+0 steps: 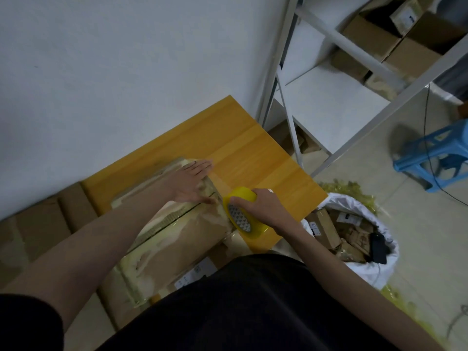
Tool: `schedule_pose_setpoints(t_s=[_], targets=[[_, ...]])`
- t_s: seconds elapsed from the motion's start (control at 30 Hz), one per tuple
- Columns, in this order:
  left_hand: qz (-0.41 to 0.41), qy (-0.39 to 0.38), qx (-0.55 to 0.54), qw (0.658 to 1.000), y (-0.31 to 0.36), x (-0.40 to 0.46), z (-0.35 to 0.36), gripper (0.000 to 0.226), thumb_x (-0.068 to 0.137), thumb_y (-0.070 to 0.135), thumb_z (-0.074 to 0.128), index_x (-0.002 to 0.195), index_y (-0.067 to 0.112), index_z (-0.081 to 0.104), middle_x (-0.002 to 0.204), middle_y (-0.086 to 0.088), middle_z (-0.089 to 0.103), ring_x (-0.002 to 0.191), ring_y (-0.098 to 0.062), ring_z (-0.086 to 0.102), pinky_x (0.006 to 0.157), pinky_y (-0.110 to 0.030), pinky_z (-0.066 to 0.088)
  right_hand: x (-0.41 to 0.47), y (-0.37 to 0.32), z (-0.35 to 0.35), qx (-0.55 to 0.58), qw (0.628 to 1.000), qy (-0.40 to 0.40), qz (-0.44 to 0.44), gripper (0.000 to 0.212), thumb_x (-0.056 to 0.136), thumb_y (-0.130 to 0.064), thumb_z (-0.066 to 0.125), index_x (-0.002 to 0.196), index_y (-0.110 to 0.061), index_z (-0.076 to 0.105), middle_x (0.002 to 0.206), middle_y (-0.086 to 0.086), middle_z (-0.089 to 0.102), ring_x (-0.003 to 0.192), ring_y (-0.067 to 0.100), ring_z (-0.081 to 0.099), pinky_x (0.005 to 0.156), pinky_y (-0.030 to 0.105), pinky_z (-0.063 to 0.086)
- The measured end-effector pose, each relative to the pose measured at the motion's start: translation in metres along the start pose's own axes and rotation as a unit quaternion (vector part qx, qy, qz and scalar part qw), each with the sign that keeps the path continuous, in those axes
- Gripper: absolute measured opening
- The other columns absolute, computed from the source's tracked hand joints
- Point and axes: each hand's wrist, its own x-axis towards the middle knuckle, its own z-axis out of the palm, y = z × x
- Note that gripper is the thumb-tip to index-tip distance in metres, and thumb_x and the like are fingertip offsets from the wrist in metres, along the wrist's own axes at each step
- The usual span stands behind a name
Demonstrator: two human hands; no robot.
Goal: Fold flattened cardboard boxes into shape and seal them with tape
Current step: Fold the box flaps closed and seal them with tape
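Box sealing: tape drawn across the closed flaps.

Table (253,158) bears the box (177,239), which lies on its near left part, flaps meeting at a centre seam. Bag (364,211) on the floor holds cardboard scraps and a dark object. Left hand (193,182), fingers straight, presses the far end flat, likely anchoring the tape; right hand (263,209) grips the roll (241,212) just beside the box's edge.

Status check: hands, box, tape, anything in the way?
Left hand flat on cardboard box, pressing tape down. Right hand grips yellow tape roll at box's edge. Center seam partly taped. Nothing in the way.
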Motion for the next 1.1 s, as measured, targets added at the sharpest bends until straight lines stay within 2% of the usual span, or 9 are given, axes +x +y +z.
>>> schedule_pose_setpoints(t_s=[0.1,0.23,0.37,0.53,0.8,0.9,0.97,1.03,1.1], targets=[[-0.006,-0.004,0.034,0.999,0.002,-0.003,0.0,0.122,0.075,0.093,0.035,0.157,0.018,-0.016,0.163,0.004,-0.025,0.15,-0.008,-0.021,0.122,-0.03,-0.013,0.002,-0.001,0.004,0.012,1.0,0.018,0.003,0.054,0.081,-0.065,0.068,0.073,-0.019,0.041,0.073,0.001,0.044,0.066,0.016,0.046,0.054,0.031,0.032],[0.027,0.002,0.054,0.998,0.015,-0.016,0.012,0.124,0.073,0.095,0.033,0.158,0.019,-0.014,0.163,0.004,-0.026,0.149,-0.006,-0.024,0.121,-0.028,-0.016,0.004,-0.001,0.005,0.033,0.999,0.013,0.011,0.06,0.079,-0.064,0.07,0.079,-0.008,0.051,0.077,0.012,0.049,0.07,0.024,0.051,0.058,0.038,0.036],[0.036,0.036,0.024,0.998,0.04,-0.029,0.031,0.128,0.066,0.1,0.033,0.159,0.022,-0.009,0.164,0.008,-0.019,0.147,-0.001,-0.02,0.119,-0.026,-0.015,0.004,0.001,0.0,0.068,0.998,-0.013,0.011,0.079,0.076,-0.065,0.073,0.126,-0.005,0.061,0.118,0.012,0.064,0.105,0.028,0.063,0.076,0.041,0.053],[0.02,0.067,0.034,0.997,0.062,-0.034,0.048,0.143,0.055,0.106,0.028,0.159,0.014,-0.007,0.165,-0.002,-0.018,0.152,-0.016,-0.017,0.125,-0.041,-0.006,-0.003,0.015,-0.003,0.117,0.993,-0.01,-0.021,0.039,0.081,-0.044,0.078,0.111,-0.025,0.061,0.11,-0.004,0.065,0.094,0.009,0.062,0.081,0.04,0.057],[-0.022,0.063,0.034,0.997,0.07,-0.028,0.044,0.145,0.057,0.1,0.046,0.159,0.011,-0.006,0.166,-0.006,-0.013,0.153,-0.019,-0.013,0.124,-0.044,-0.007,-0.004,0.024,0.0,0.078,0.994,0.031,-0.064,0.053,0.09,-0.034,0.072,0.135,-0.021,0.049,0.113,-0.004,0.055,0.091,0.011,0.058,0.071,0.026,0.05],[-0.029,0.061,0.035,0.997,0.068,-0.027,0.04,0.142,0.061,0.095,0.052,0.159,0.012,-0.008,0.167,-0.005,-0.012,0.154,-0.018,-0.011,0.123,-0.043,-0.009,-0.004,0.023,0.0,0.022,0.995,0.039,-0.088,0.043,0.091,-0.034,0.07,0.127,-0.016,0.055,0.1,-0.001,0.056,0.091,0.022,0.061,0.063,0.024,0.047],[-0.045,0.061,0.047,0.996,0.065,-0.027,0.038,0.14,0.063,0.094,0.051,0.158,0.01,-0.007,0.167,-0.005,-0.011,0.153,-0.019,-0.012,0.123,-0.043,-0.01,-0.006,0.03,0.0,-0.018,0.995,0.056,-0.083,0.029,0.088,-0.038,0.072,0.098,-0.014,0.059,0.08,0.003,0.054,0.071,0.02,0.056,0.051,0.024,0.036],[-0.051,0.053,0.057,0.996,0.06,-0.023,0.033,0.139,0.063,0.096,0.043,0.158,0.009,-0.008,0.166,-0.005,-0.014,0.153,-0.019,-0.015,0.123,-0.044,-0.01,-0.009,0.042,0.002,-0.061,0.992,0.079,-0.077,0.044,0.083,-0.045,0.074,0.073,-0.014,0.044,0.063,0.0,0.04,0.055,0.016,0.04,0.045,0.026,0.025],[-0.053,0.042,0.067,0.995,0.059,-0.019,0.029,0.141,0.059,0.099,0.034,0.158,0.009,-0.011,0.166,-0.005,-0.017,0.152,-0.02,-0.017,0.123,-0.044,-0.01,-0.011,0.05,0.004,-0.082,0.991,0.087,-0.065,0.051,0.082,-0.05,0.074,0.07,-0.016,0.038,0.061,-0.002,0.035,0.053,0.012,0.034,0.042,0.024,0.026]])
